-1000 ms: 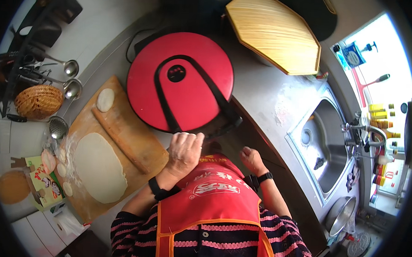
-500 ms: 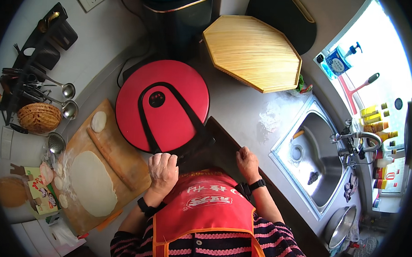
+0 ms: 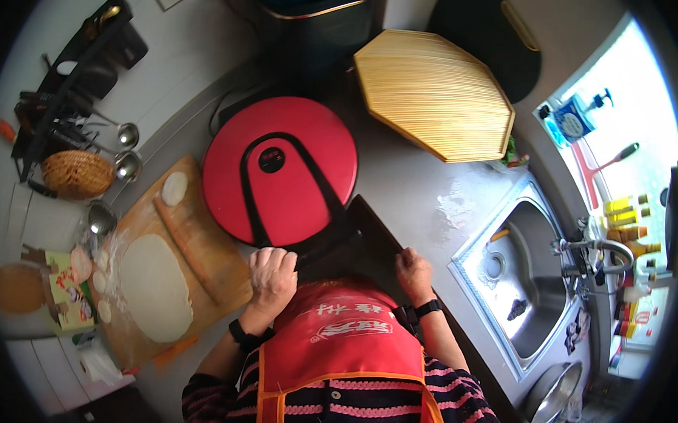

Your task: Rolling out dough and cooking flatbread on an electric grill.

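My left hand (image 3: 273,277) is closed in a fist at the front edge of a round red electric griddle (image 3: 299,161), close to the lower end of its black handle. What its curled fingers hold, if anything, is hidden. My right hand (image 3: 413,274) is also closed, beside the counter's front edge, and its grip is hidden too. To the left lies a wooden board (image 3: 223,271) with a large flat sheet of dough (image 3: 154,288), a rolling pin (image 3: 186,244) and a small dough round (image 3: 175,189) at its far end. Several more small dough pieces sit along its left side.
An octagonal slatted tray (image 3: 439,95) stands at the back. On the right are a steel sink (image 3: 533,273) with a faucet (image 3: 598,253) and a metal bowl (image 3: 554,391). Ladles (image 3: 127,166) and a woven basket (image 3: 77,175) hang on the left wall.
The whole view has shifted slightly, so most things sit a little further right. My hands stay closed in nearly the same places; nothing on the counter has visibly moved.
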